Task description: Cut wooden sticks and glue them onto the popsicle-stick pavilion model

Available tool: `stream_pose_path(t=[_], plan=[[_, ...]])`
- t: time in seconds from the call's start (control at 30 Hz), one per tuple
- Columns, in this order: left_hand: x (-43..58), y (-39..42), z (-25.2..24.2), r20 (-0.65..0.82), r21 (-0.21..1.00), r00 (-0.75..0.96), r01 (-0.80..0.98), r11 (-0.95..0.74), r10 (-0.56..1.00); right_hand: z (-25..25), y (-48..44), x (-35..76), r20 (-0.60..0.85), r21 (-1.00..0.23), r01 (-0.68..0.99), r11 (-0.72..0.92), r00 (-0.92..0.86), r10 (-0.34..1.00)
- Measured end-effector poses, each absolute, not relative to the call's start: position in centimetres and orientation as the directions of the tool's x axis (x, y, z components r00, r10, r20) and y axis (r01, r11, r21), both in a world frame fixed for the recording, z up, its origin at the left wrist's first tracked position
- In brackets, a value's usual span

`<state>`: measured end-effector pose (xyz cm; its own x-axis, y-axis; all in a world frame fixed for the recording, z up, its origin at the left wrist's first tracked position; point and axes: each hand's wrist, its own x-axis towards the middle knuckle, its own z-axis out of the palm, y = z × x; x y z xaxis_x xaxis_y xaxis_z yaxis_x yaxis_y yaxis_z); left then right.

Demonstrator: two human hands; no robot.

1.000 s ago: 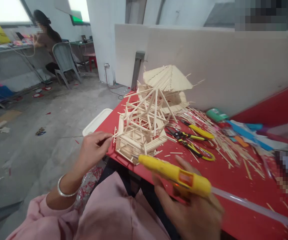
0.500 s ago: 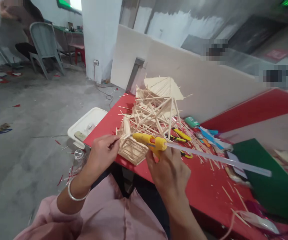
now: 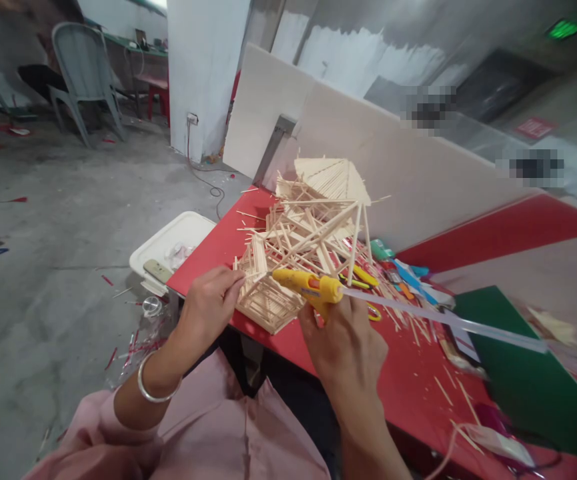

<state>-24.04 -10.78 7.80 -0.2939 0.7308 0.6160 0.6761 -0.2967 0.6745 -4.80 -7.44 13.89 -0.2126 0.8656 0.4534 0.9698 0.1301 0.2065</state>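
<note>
My right hand (image 3: 345, 343) is wrapped round a yellow hot glue gun (image 3: 313, 285), with a long clear glue stick (image 3: 443, 320) jutting from its back. The gun's nozzle is close to the top edge of a small model of thin wooden sticks (image 3: 271, 310) at the table's front edge. At the model's left corner, my left hand (image 3: 211, 300) is closed with thumb and forefinger pinched on its edge; the fingertips are partly hidden. Directly behind stands a larger wooden-stick structure (image 3: 318, 227) with a fan-shaped roof (image 3: 331, 177).
On the red table (image 3: 403, 373) lie yellow-handled pliers (image 3: 365, 275), loose sticks, a green board (image 3: 513, 347) and a clear plastic packet (image 3: 508, 443). A white lidded bin (image 3: 168, 233) stands at the left. Farther back, a person (image 3: 43, 40) sits by a grey chair (image 3: 81, 67).
The glue gun's nozzle has moved slightly right, away from my left fingertips. My left hand keeps its pinch at the model's corner. The whole view has shifted a little.
</note>
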Motion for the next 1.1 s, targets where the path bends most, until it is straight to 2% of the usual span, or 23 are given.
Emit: stream_pose_path(t=[0.3,0.47,1.1], plan=[[-24.0,-11.0,8.3,0.600,0.700,-0.316,0.652,-0.291,0.735,13.8,-7.4,-4.8,0.435,0.187,0.974,0.128,-0.199,0.878],[-23.8,-11.2,8.4,0.595,0.706,-0.329,0.649,-0.282,0.734,13.4,-7.2,-4.7,0.474,0.189,0.972,0.142,-0.217,0.854],[-23.4,-11.2,7.9,0.626,0.683,-0.338,0.673,-0.284,0.703,12.9,-8.0,-4.4,0.484,0.171,0.963,0.207,-0.265,0.834]])
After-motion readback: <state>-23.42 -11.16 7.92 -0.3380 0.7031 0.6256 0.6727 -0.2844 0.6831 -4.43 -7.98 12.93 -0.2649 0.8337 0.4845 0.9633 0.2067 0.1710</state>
